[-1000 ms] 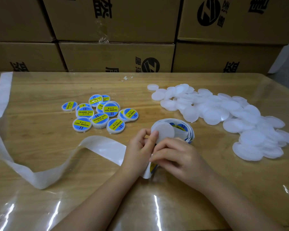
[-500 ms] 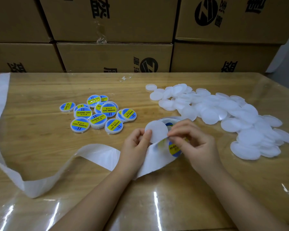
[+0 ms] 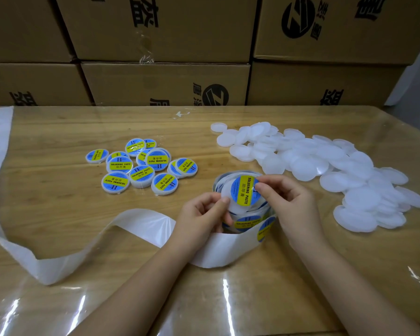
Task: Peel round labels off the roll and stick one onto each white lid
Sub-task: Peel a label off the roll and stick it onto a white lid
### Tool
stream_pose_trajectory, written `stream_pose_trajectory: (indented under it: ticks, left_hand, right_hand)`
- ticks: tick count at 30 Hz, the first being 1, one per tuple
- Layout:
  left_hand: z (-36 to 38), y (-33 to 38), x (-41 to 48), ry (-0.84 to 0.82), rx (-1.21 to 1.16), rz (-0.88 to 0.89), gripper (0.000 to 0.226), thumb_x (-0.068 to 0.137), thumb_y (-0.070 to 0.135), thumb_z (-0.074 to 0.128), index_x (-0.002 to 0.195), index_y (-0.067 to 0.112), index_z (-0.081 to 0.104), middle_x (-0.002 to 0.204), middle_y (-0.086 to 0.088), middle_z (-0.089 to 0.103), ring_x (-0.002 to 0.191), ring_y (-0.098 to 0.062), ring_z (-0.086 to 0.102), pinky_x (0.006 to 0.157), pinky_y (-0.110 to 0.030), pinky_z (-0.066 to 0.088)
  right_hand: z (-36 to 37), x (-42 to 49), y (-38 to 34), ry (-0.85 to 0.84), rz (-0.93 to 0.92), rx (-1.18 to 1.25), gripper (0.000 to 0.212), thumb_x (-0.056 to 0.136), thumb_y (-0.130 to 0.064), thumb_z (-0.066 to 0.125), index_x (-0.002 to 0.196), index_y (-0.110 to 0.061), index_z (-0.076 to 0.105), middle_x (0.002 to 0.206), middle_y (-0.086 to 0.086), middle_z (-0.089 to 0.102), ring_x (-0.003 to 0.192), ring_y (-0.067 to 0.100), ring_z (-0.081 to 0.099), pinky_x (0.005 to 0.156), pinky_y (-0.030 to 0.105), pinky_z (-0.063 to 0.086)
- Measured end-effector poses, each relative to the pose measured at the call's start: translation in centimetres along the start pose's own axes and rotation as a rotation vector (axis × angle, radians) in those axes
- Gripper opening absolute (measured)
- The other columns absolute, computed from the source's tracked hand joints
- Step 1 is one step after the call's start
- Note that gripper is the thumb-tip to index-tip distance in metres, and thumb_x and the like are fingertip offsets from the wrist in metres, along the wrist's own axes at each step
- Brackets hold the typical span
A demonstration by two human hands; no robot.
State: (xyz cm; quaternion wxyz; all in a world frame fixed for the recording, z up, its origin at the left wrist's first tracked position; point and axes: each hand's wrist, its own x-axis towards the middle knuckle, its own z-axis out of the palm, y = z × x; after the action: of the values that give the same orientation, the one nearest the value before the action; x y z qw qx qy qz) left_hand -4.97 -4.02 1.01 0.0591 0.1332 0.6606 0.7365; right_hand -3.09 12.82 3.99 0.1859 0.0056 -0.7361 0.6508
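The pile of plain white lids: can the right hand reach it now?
Probably yes: the pile lies just beside the right hand, nothing between them, though that hand is busy pinching a label.

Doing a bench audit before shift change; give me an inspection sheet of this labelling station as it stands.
Surface: wooden table under clear film, glare near the front.
Job's things: label roll by the hands; plain lids heaped right; labelled lids grouped left.
Clutter: spent backing strip trails left.
Hands: left hand holds a lid; right hand pinches a label onto it.
Cables: nothing seen.
Surroundings: cardboard boxes stacked behind.
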Motion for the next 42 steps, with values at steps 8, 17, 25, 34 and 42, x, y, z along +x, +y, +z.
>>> stream_pose_trajectory:
  ticks: [8, 17, 25, 34, 42]
  left_hand:
    - [0.1, 0.1, 0.0, -0.013, -0.016, -0.018, 0.014, 0.082, 0.036, 0.06, 0.077, 0.03, 0.072, 0.059, 0.0, 0.065, 0.044, -0.008, 0.048, 0.047, -0.015, 0.041]
    - [0.1, 0.2, -0.1, -0.026, 0.001, 0.013, 0.024, 0.077, 0.039, 0.06, 0.084, 0.017, 0.068, 0.058, 0.0, 0.065, 0.046, -0.008, 0.048, 0.048, -0.015, 0.041]
    - [0.1, 0.1, -0.1, -0.035, 0.003, 0.02, 0.022, 0.078, 0.038, 0.061, 0.083, 0.018, 0.068, 0.059, 0.0, 0.065, 0.046, -0.008, 0.048, 0.048, -0.014, 0.042]
    - [0.4, 0.4, -0.3, -0.009, 0.031, 0.056, 0.014, 0.079, 0.036, 0.06, 0.073, 0.027, 0.07, 0.054, 0.001, 0.064, 0.045, -0.006, 0.05, 0.048, -0.014, 0.042]
    - [0.3, 0.7, -0.4, 0.023, 0.047, 0.078, 0.026, 0.091, 0.009, 0.057, 0.067, 0.017, 0.063, 0.047, 0.002, 0.06, 0.044, -0.004, 0.056, 0.048, -0.012, 0.043]
  right_hand:
    - [0.2, -0.2, 0.1, -0.025, -0.003, -0.095, 0.016, 0.082, -0.015, 0.071, 0.078, -0.031, 0.07, 0.073, -0.014, 0.069, 0.066, 0.0, 0.058, 0.062, 0.01, 0.045]
    - [0.2, -0.2, 0.1, -0.027, -0.016, -0.129, 0.016, 0.082, -0.017, 0.071, 0.078, -0.033, 0.069, 0.075, -0.01, 0.069, 0.064, -0.001, 0.056, 0.06, 0.01, 0.045]
    - [0.3, -0.2, 0.4, -0.033, -0.036, -0.153, 0.016, 0.082, -0.017, 0.071, 0.079, -0.033, 0.069, 0.073, -0.013, 0.068, 0.064, 0.003, 0.055, 0.061, 0.015, 0.045]
    - [0.4, -0.5, 0.8, -0.006, -0.101, -0.22, 0.013, 0.082, -0.017, 0.071, 0.082, -0.03, 0.07, 0.073, -0.011, 0.065, 0.064, 0.004, 0.051, 0.063, 0.017, 0.043]
    - [1.5, -1.5, 0.9, 0.091, -0.283, -0.385, 0.014, 0.081, -0.01, 0.072, 0.087, -0.023, 0.07, 0.081, -0.03, 0.058, 0.074, 0.006, 0.05, 0.067, 0.009, 0.039]
